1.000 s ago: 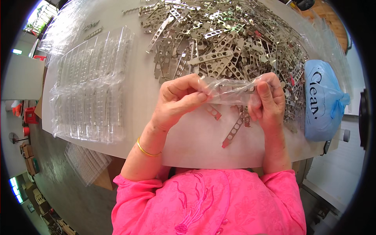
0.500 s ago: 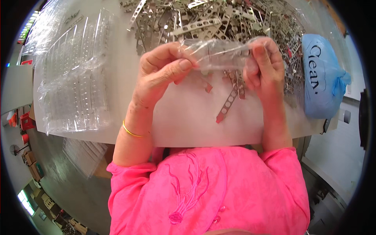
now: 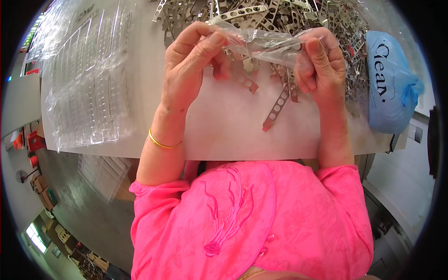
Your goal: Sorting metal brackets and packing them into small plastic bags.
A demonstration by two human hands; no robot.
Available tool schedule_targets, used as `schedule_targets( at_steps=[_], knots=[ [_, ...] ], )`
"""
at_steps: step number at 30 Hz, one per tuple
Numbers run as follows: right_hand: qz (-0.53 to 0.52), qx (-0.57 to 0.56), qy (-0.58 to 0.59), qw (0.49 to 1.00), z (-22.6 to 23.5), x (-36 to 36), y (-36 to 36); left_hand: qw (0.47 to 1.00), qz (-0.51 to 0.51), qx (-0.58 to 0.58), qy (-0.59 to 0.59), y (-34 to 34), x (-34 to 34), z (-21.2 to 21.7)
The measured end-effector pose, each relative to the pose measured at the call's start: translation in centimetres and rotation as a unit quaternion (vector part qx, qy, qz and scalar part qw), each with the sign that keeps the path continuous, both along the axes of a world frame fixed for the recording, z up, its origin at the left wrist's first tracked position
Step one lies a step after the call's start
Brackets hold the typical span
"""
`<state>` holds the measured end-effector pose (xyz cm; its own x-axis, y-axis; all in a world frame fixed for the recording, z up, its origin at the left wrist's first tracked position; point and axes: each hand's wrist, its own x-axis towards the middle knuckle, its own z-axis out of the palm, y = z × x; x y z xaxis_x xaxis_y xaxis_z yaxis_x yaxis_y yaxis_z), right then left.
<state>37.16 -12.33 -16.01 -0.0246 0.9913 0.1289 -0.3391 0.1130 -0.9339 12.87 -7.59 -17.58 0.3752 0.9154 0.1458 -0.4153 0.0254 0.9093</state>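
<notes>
Between my two hands a small clear plastic bag [image 3: 273, 46] is stretched crosswise above the table. My left hand [image 3: 193, 56] pinches one end of it between thumb and fingers. At the other end, my right hand [image 3: 324, 60] grips the film with the thumb on top and the fingers curled under. Beyond and beneath the bag lies a big heap of flat metal strips [image 3: 233, 14] punched with round holes. One loose strip [image 3: 276, 109] with a red tip lies nearer to me, below the bag. I cannot tell whether anything is inside the bag.
Clear plastic trays [image 3: 88, 88], partly wrapped in film, cover the table's left side. A tied blue plastic bag [image 3: 389, 88] sits at the right edge. The table's front edge [image 3: 252, 157] runs close to my body. More clear trays [image 3: 103, 172] stand low at the left, under the table's edge.
Both hands have shifted slightly farther from my body with the plastic bag. The film between them has bunched and twisted more. The whole view has moved slightly.
</notes>
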Motion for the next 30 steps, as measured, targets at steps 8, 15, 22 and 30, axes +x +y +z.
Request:
schedule_targets(
  at_steps=[8,15,22,30],
  knots=[
    [-0.102,0.02,-0.057,0.993,0.0,-0.5,0.5,0.998,0.064,0.02,-0.009,0.4,-0.7,-0.3],
    [-0.083,0.01,-0.069,0.994,0.5,-0.1,0.0,0.997,0.067,0.038,-0.013,0.4,-0.8,-0.6],
    [-0.083,0.036,-0.132,0.987,0.7,-0.3,-0.1,0.987,0.156,0.026,0.01,0.2,-0.3,-0.1],
    [0.007,0.0,-0.127,0.992,0.3,-0.1,-0.2,0.904,0.14,0.286,0.285,-1.4,2.0,1.5]
  ],
)
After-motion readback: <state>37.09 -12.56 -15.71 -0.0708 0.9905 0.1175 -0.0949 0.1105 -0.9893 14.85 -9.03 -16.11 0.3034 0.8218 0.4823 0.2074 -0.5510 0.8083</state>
